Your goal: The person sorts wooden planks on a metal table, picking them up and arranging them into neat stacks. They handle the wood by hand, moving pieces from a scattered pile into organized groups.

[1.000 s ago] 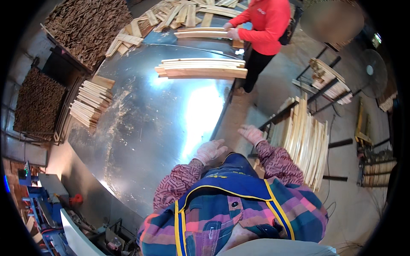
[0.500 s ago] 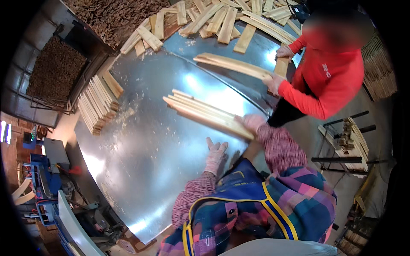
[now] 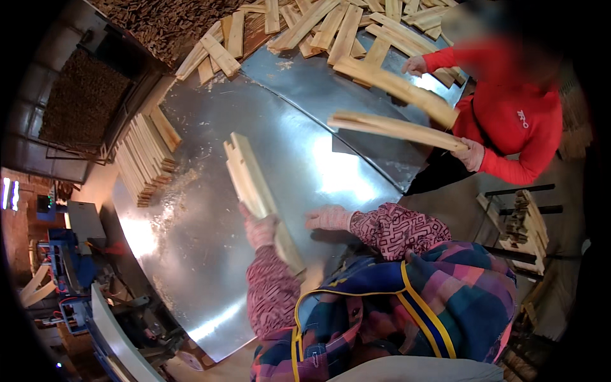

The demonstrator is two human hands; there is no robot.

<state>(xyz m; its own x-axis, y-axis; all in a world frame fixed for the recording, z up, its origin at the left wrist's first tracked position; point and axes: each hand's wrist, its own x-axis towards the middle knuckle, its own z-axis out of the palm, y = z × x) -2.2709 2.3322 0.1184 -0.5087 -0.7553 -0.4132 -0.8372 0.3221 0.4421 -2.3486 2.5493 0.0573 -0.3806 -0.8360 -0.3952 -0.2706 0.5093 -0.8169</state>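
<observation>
My gloved left hand (image 3: pixel 259 230) is closed around a small bundle of pale wooden slats (image 3: pixel 250 175), held slantwise over the metal tabletop (image 3: pixel 210 254). The slats point away from me, with their near end close to my apron. To the right of the bundle, apart from it, my gloved right hand (image 3: pixel 328 218) hangs low over the table with its fingers stretched toward the left and nothing in them.
Across the table seam, a co-worker in red (image 3: pixel 519 127) grips some boards (image 3: pixel 394 127); another board (image 3: pixel 394 89) slants beside them. A row of stacked slats (image 3: pixel 143 159) stands at the left edge. Loose boards (image 3: pixel 318 28) lie heaped at the back. A rack (image 3: pixel 525 223) stands right.
The slat bundle has passed from my right hand to my left and swung to point away from me. My right hand has let go and lowered. The co-worker's boards have shifted right.
</observation>
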